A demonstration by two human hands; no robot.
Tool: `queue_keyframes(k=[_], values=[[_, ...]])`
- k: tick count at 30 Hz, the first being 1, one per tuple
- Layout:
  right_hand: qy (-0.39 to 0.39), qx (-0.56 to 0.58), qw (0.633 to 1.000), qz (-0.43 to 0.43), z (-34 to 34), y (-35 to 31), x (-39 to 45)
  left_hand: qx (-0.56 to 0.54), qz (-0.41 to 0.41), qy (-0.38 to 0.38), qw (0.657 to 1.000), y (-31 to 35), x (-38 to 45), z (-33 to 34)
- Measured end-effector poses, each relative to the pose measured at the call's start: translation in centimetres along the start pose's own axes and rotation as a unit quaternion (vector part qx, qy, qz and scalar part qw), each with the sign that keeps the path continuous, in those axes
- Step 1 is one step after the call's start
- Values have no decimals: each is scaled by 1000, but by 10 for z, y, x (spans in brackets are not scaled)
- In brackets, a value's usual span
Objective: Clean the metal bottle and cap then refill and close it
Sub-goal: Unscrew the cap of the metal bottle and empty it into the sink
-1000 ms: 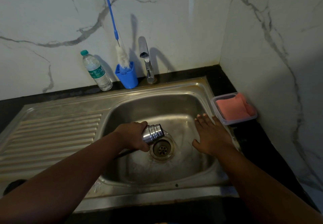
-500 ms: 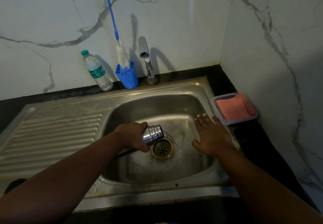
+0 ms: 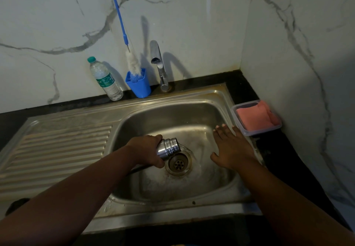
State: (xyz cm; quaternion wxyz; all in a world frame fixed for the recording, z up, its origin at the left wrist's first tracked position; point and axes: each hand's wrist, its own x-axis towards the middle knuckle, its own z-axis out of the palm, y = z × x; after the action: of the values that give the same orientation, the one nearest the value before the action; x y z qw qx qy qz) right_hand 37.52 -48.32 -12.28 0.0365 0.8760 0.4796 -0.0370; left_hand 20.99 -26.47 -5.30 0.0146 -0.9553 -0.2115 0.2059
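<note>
Gripping the metal bottle (image 3: 167, 148) tilted mouth-down over the drain (image 3: 178, 163), the left hand (image 3: 147, 150) should hold firm until water stops. The right hand (image 3: 231, 148) rests flat, fingers straight, holding nothing, in the sink (image 3: 192, 192).

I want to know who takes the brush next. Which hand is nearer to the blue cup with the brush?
Left. The left hand, gripping the metal bottle, is below the blue cup. The right hand is farther, by the basin's right wall.
</note>
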Motion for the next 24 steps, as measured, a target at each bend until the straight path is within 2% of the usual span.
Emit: queue_keyframes(k=[24], values=[[10, -7, 1000, -2, 2, 0, 1, 5, 0, 0, 1000, 8, 5, 4]])
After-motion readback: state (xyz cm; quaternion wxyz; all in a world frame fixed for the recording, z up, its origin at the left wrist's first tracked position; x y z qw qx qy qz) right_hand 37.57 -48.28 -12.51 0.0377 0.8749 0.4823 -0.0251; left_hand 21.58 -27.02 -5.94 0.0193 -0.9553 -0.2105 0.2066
